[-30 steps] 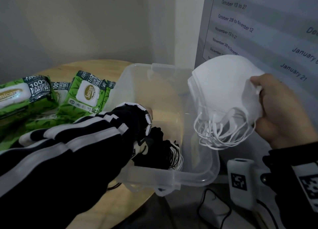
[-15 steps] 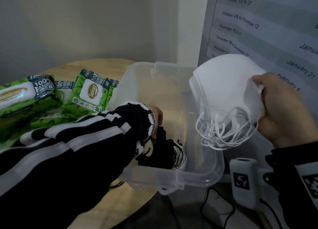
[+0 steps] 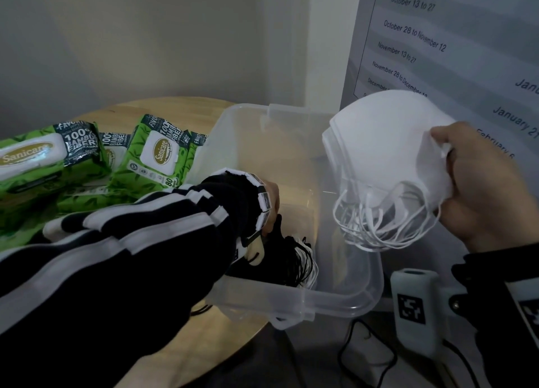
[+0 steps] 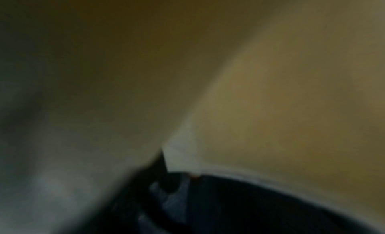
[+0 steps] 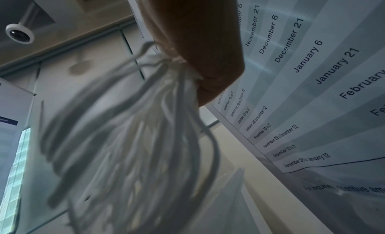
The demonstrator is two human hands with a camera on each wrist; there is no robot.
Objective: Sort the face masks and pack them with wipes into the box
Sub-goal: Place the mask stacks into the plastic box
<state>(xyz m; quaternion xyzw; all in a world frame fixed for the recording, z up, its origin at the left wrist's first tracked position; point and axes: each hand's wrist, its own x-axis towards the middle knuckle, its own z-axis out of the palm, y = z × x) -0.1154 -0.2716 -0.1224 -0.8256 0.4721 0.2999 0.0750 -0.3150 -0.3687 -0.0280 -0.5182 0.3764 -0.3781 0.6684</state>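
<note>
A clear plastic box [image 3: 335, 300] stands on the round wooden table [image 3: 227, 338]. My left hand [image 3: 269, 201], mostly hidden by a black striped sleeve, reaches down into the box and grips a stack of black masks [image 3: 288, 256] at its near wall. The left wrist view is blurred, showing only a dark mask edge [image 4: 250, 204] against the box wall [image 4: 291, 105]. My right hand [image 3: 481, 189] holds a stack of white masks [image 3: 388, 154] above the box's right rim, their ear loops [image 5: 135, 130] hanging down. Green wipes packs [image 3: 157, 154] lie left of the box.
More wipes packs [image 3: 29, 157] lie at the far left of the table. A poster with dates [image 3: 437, 37] hangs on the wall close behind my right hand. A black cable [image 3: 364, 355] lies on the floor below the table edge.
My left hand has slid slightly to the right inside the box with the black masks. The right hand and the white masks have hardly moved.
</note>
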